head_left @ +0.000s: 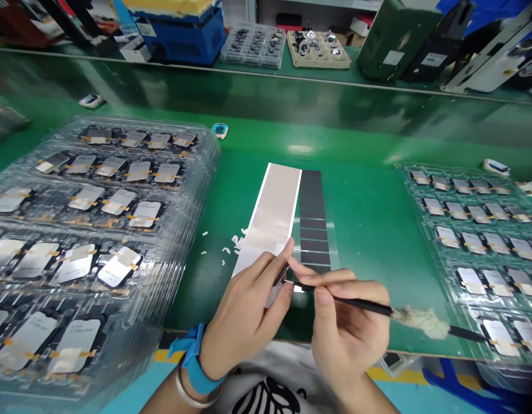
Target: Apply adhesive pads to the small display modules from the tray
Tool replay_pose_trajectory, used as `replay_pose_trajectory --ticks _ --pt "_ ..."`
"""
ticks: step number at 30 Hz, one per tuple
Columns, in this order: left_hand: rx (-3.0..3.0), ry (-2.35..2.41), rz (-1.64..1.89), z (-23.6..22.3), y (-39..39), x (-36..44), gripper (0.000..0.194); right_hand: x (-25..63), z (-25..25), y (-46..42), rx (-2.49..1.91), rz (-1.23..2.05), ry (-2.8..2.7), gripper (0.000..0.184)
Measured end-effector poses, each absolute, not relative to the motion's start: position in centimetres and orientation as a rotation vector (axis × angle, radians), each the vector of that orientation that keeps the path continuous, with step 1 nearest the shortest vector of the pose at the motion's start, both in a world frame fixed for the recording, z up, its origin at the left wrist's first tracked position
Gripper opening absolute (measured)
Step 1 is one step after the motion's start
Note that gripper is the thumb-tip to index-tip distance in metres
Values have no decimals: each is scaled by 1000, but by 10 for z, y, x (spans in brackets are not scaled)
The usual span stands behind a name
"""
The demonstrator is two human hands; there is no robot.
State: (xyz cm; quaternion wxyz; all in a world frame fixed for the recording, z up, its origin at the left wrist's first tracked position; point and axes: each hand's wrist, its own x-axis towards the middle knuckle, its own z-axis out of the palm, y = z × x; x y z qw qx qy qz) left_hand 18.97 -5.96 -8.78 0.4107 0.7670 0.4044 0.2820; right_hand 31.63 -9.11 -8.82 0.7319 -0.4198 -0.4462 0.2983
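Observation:
My left hand (252,302), with a blue band and a silver bangle at the wrist, pinches a small flat dark-edged part (280,276), mostly hidden by the fingers. In my right hand (349,325) is a slim black tool (364,305) with a pale pointed tip, gripped like a pen. Its tip meets the part between my left fingers. Fuzzy off-white wrapping (421,322) surrounds the tool's rear. Under and beyond my hands lie a long beige, white-edged sheet (276,201) and a clear strip of dark rectangles (312,230). Tiny white scraps (237,241) are scattered left of the sheet.
Stacked clear trays (175,230) of small display panels fill the left; another such tray (433,259) stands right. Small watch-like cases (220,131) sit at the back of the green table (369,230). A shelf (266,72) behind holds boxes and equipment.

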Motion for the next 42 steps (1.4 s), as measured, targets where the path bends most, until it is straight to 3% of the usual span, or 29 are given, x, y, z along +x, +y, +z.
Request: replay_pose_trajectory --ticks 16,42 --pt "1931 975 700 -91 -61 186 55 317 -91 -92 -995 586 -1009 20" --pt "1936 1011 688 -90 -60 186 53 320 -96 -90 -840 539 -1123 32"
